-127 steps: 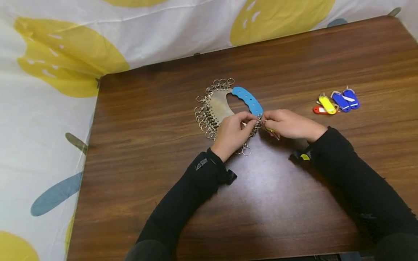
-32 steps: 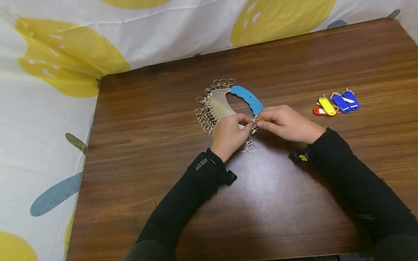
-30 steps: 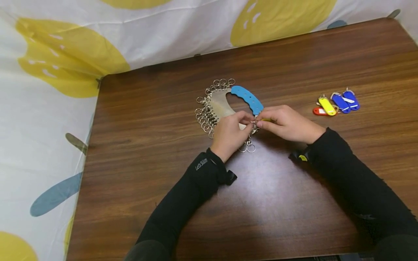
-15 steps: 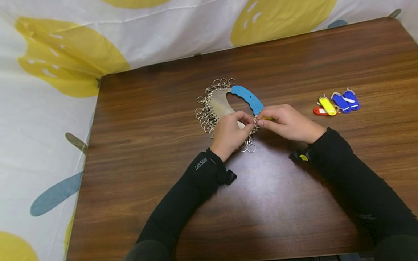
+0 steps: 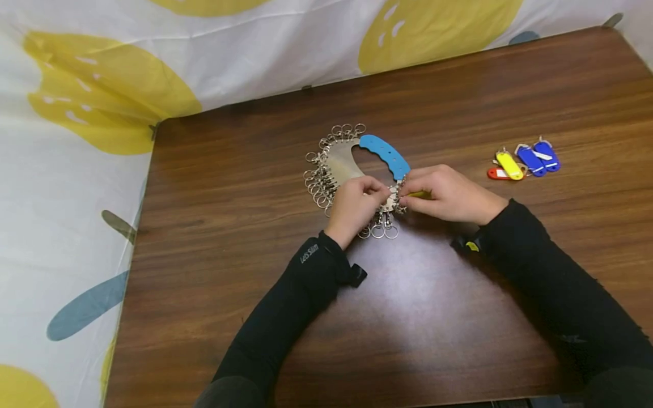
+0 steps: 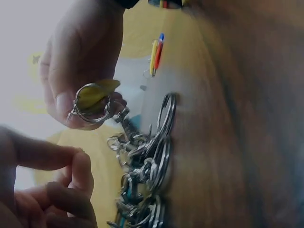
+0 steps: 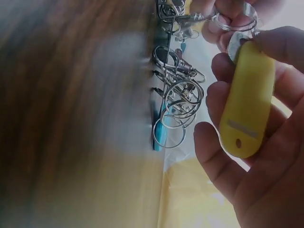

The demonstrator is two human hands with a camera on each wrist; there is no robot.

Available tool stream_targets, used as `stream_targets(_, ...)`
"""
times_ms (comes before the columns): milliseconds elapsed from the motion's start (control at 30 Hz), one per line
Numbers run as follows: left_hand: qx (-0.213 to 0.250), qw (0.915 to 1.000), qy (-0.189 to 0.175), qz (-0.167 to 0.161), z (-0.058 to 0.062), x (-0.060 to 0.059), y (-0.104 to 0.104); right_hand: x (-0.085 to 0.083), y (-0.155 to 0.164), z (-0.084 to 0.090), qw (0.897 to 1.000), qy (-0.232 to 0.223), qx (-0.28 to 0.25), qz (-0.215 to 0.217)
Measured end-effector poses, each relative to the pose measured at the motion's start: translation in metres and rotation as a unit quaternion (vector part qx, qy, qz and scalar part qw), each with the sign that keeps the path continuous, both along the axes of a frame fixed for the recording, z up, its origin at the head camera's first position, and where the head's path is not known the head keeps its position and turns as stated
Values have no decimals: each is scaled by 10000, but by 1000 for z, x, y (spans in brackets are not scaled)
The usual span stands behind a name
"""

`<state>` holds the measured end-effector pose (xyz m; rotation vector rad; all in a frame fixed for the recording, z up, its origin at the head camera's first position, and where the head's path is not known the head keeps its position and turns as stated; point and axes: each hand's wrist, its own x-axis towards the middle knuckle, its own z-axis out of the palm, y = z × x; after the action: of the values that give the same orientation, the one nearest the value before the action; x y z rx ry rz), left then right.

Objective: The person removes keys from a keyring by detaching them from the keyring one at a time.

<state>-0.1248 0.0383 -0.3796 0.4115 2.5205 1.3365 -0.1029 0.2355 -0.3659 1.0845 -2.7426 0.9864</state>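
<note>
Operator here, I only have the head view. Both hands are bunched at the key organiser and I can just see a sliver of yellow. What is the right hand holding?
Observer: The right hand holds a yellow key tag across its fingers, thumb on top.
Operator: Is the tag's ring on a clasp?
Observer: The split ring meets a swivel clasp; whether it is hooked on, I cannot tell.
Operator: And the left hand?
Observer: The left hand has its fingers curled beside the clasps, apart from the ring.

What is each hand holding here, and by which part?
The right hand holds a yellow key tag by its ring end. The left hand rests at the key organizer's clips; its grip cannot be told.
</note>
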Motion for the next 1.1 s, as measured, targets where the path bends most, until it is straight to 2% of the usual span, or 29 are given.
stream_targets(133, -47, 9978, 588, -313, 1, 1, -1, 0, 0, 0, 9999, 41, -151, -73)
stream_targets(267, 331, 9947, 678, -693, 1, 3, -1, 2, 0, 1, 9991, -23, -313, -288)
stream_targets(400, 375, 9938, 665, -811, 2, 3, 0, 4, 0, 2, 9980, -189, -377, -477)
stream_targets(533, 258, 9937, 757, -781, 2, 3, 0, 4, 1, 3, 9972, -265, -368, -596)
stream_targets(800, -71, 9909, 1200, -606, 2, 3, 0, 2, 1, 4, 9969, -182, -412, -642)
stream_targets(1100, -28, 9916, 1220, -432, 0, 4, 0, 2, 0, 4, 9971, -160, -348, -659)
